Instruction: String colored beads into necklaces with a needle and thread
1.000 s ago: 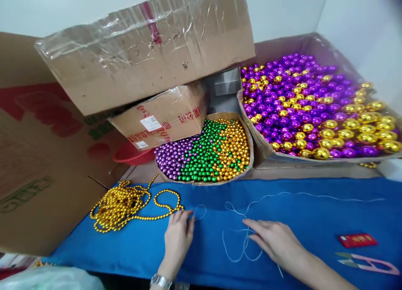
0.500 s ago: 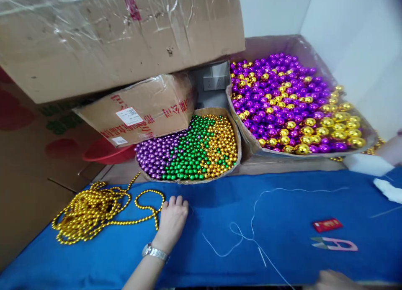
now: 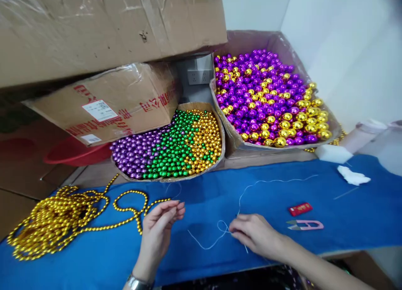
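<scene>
My left hand (image 3: 161,223) is turned palm inward, its thumb and fingers pinched on the end of a gold bead strand (image 3: 130,192). A fine thread loop (image 3: 177,189) sticks up beyond the fingertips. The strand runs left into a heaped coil of gold beads (image 3: 53,221) on the blue cloth (image 3: 194,269). To the right, my right hand (image 3: 259,235) is closed on a white thread (image 3: 205,247) beside its small loop. One thread tail curves toward the back right. A thin white stick-like piece (image 3: 246,248) shows just below the right fingers.
Pink-handled thread snips (image 3: 309,225) and a red packet (image 3: 300,209) lie right of my hands. Behind are a box of purple, green and gold beads (image 3: 176,152), a larger box of purple and gold balls (image 3: 266,97), stacked cartons (image 3: 125,101) and a red basin (image 3: 75,152).
My right hand has come in from the bottom edge and taken hold of the white thread. My left hand has turned and lifted the strand's end. The view has shifted right.
</scene>
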Tool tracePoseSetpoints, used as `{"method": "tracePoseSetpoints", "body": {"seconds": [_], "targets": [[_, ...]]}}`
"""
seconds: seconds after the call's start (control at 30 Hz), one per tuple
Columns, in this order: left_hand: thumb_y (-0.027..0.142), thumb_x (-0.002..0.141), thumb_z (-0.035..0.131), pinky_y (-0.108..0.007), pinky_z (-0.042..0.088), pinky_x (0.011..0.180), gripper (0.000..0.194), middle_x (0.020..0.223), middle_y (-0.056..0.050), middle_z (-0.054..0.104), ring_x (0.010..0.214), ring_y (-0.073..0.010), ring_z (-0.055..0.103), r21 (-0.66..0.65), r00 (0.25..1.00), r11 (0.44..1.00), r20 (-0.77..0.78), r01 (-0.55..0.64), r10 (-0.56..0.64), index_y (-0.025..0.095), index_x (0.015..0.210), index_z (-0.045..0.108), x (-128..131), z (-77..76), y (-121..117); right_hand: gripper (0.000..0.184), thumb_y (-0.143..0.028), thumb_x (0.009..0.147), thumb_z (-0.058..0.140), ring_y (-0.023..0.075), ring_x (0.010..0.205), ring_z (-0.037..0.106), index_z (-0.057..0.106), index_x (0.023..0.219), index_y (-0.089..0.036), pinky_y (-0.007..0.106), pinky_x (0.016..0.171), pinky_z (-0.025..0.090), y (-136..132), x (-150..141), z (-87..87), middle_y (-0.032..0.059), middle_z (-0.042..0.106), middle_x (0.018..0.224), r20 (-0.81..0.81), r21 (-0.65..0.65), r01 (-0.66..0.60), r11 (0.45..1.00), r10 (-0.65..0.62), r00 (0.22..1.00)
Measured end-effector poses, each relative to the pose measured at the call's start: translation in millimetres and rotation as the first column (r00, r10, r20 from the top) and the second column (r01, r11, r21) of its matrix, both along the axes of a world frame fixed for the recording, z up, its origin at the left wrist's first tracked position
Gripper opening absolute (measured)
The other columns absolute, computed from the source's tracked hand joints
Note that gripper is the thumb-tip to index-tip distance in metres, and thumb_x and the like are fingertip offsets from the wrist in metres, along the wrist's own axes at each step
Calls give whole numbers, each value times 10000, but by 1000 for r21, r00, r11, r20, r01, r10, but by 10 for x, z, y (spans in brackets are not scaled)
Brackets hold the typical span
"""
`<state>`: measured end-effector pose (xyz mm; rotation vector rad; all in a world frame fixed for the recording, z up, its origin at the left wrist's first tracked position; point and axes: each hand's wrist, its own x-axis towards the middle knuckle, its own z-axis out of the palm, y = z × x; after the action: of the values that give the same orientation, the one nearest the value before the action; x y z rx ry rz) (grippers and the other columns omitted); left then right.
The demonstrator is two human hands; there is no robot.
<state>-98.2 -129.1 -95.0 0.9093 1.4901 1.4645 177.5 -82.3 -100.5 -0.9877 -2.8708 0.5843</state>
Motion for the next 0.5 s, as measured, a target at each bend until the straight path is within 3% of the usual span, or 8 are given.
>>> {"method": "tracePoseSetpoints", "body": {"seconds": [0.17,0.23,0.3,0.37,0.43,0.5], "targets": [[290,778,626,-370,565,717,207,889,-123,760,794,-247,716,-39,1000,999,-17,-1,0,148,927,643,61,-44,18,179,-241,890,533,244,876,649,594,1058,-259,339,695,506,-188,-424,-281,64,660,1001,24,101,-143,985,141,990],[323,793,604,-368,565,688,247,878,-131,756,764,-247,712,-58,993,998,-119,-17,10,137,952,640,3,-75,16,178,-138,881,522,265,911,648,600,1011,-232,396,736,519,-246,-536,-283,78,665,1026,29,124,-166,978,164,986],[359,810,570,-367,558,679,294,883,-131,744,762,-246,699,-60,961,996,-271,-69,51,133,989,629,-110,-94,14,130,-126,882,520,239,868,661,604,921,-217,378,738,534,-282,-514,-199,57,679,977,18,121,-166,979,165,986],[381,824,536,-382,540,714,320,914,-129,726,801,-255,678,-47,886,990,-453,-135,99,140,1015,624,-248,-100,32,83,-196,894,527,188,771,671,599,862,-222,296,676,546,-317,-311,-87,25,686,875,-6,88,-144,986,145,989],[361,826,526,-413,507,793,298,959,-130,705,884,-279,646,-44,768,985,-632,-168,102,150,1000,645,-360,-108,95,121,-201,906,508,131,729,669,604,849,-248,211,669,530,-374,71,-48,-10,688,817,-35,3,-122,993,122,992],[317,823,537,-451,452,884,254,996,-135,685,982,-309,598,-66,627,983,-777,-172,58,156,964,674,-409,-133,216,165,-160,869,516,137,702,681,625,811,-268,202,617,513,-469,572,-149,-16,715,802,-48,-233,-52,971,42,998]]}}
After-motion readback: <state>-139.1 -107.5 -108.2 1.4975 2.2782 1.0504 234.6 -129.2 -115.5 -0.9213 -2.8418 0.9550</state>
